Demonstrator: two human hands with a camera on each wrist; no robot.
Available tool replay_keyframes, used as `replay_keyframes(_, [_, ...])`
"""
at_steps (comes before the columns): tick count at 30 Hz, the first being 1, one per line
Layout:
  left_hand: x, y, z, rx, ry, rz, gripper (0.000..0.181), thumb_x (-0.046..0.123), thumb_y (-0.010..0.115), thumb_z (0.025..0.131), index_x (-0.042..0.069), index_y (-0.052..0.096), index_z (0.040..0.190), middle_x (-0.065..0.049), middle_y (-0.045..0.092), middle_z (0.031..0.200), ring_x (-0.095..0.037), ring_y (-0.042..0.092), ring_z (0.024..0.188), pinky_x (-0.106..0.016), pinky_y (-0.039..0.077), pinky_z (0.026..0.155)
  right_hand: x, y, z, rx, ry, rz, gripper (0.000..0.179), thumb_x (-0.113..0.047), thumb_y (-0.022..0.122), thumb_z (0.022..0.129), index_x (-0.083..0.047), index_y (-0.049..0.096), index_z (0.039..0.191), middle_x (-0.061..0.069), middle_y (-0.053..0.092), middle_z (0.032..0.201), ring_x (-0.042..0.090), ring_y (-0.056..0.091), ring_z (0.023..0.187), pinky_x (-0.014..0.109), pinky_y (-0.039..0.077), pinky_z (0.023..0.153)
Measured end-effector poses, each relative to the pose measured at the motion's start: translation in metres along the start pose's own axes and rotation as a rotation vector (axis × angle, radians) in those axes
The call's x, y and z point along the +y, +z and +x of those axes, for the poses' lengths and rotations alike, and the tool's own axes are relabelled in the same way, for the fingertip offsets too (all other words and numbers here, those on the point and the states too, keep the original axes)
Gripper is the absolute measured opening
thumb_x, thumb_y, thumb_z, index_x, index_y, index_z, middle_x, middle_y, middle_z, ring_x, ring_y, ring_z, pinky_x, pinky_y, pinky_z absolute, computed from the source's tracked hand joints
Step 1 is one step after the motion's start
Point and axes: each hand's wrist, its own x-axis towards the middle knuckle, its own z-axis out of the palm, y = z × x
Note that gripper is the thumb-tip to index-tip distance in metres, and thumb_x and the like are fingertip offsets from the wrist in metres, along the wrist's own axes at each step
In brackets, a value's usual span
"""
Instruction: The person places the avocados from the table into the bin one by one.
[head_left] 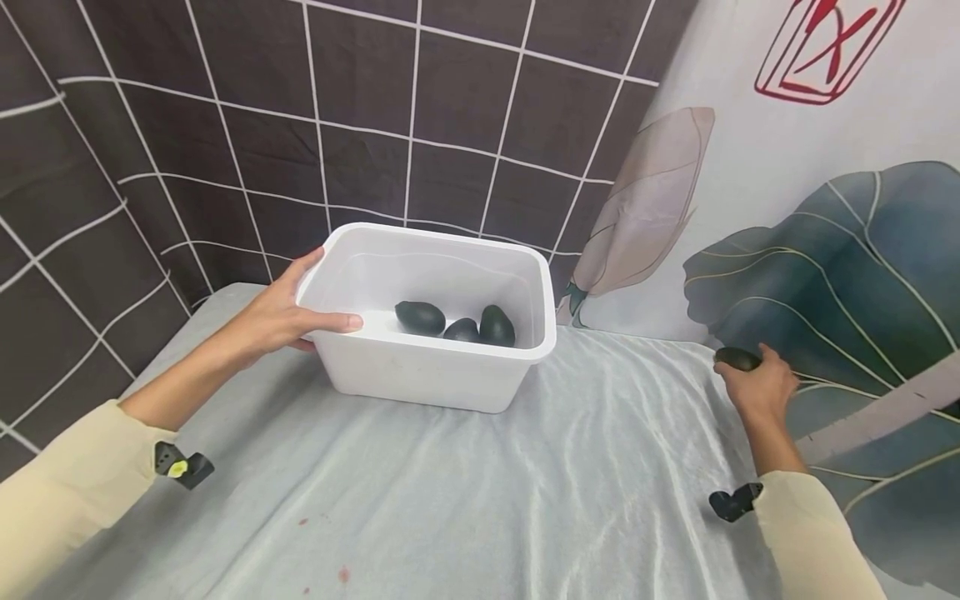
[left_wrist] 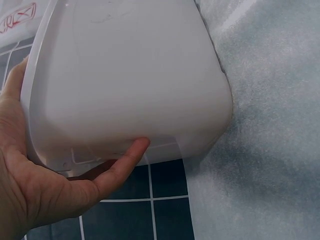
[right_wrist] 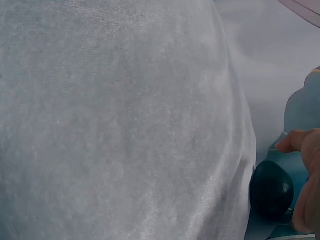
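Note:
A white plastic tub (head_left: 420, 375) stands on the cloth-covered table, and my left hand (head_left: 281, 312) grips its left end, thumb over the rim. From close up, the left wrist view shows the fingers (left_wrist: 122, 162) curled under the tub's rim (left_wrist: 34, 90). Inside lie three dark green avocados: one (head_left: 422, 317) on the left, one (head_left: 462, 330) in the middle partly hidden by the front wall, and one (head_left: 497, 326) on the right. Far to the right, my right hand (head_left: 761, 387) holds another dark avocado (head_left: 737, 358) between thumb and fingers, at the table's right edge.
Pale blue-grey velvety cloth (head_left: 450, 500) with soft folds covers the table. Behind the tub hangs a dark sheet with white grid lines (head_left: 360, 167). A white leaf-printed curtain (head_left: 832, 275) hangs along the right side, close by the right hand.

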Motion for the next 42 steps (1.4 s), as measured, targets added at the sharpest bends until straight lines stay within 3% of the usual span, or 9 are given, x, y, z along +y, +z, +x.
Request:
replay_keyframes(7, [-0.0008,0.0003,0.0001,-0.001,0.0,0.004,0.135,0.039,0.093,0.093,0.035,-0.008,0.183,-0.026,0.03,0.182,-0.043,0.048,0.156,-0.063,0.065,0.099,0.0042,0.0038,0.0012,-0.032,0.013,-0.073,0.092,-0.025,0.067,0.105,0.009,0.018,0.176,0.046,0.024,0.173,0.062,0.022,0.159,0.076,0.03,0.127])
replay_keyframes(14, [0.0006,-0.0001,-0.0007,0.002,-0.005,-0.001,0.136,0.039,0.093,0.093,0.035,-0.008,0.183,-0.025,0.03,0.182,-0.043,0.049,0.156,-0.063,0.064,0.1,0.0021,0.0048,0.0038,-0.025,0.007,-0.092,0.085,-0.021,0.067,0.104,0.02,0.029,0.167,0.048,0.014,0.17,0.061,0.014,0.157,0.076,0.028,0.123])
replay_keyframes(19, [0.0011,-0.0004,-0.0006,0.006,-0.003,0.005,0.136,0.039,0.094,0.093,0.034,-0.008,0.183,-0.026,0.03,0.182,-0.044,0.048,0.156,-0.062,0.065,0.099,0.0011,0.0047,0.0033,-0.032,0.008,-0.066,0.081,-0.021,0.066,0.104,0.014,0.033,0.169,0.046,0.013,0.171,0.061,0.013,0.158,0.078,0.03,0.124])
replay_keyframes(28, [0.0019,-0.0001,-0.0004,0.002,-0.005,0.008,0.135,0.038,0.093,0.093,0.034,-0.008,0.183,-0.026,0.029,0.182,-0.044,0.048,0.156,-0.065,0.064,0.101,0.0045,0.0078,0.0012,-0.047,0.046,-0.007,0.081,-0.018,0.063,0.107,0.003,0.025,0.175,0.042,0.026,0.175,0.059,0.027,0.163,0.076,0.033,0.131])
replay_keyframes(42, [0.0008,0.0002,-0.0001,0.004,-0.005,0.008,0.134,0.038,0.092,0.094,0.035,-0.008,0.183,-0.026,0.029,0.183,-0.044,0.048,0.156,-0.065,0.064,0.1,0.0032,0.0042,0.0063,-0.068,0.072,-0.01,0.085,-0.026,0.067,0.108,0.006,0.027,0.176,0.038,0.028,0.179,0.055,0.024,0.166,0.074,0.032,0.132])
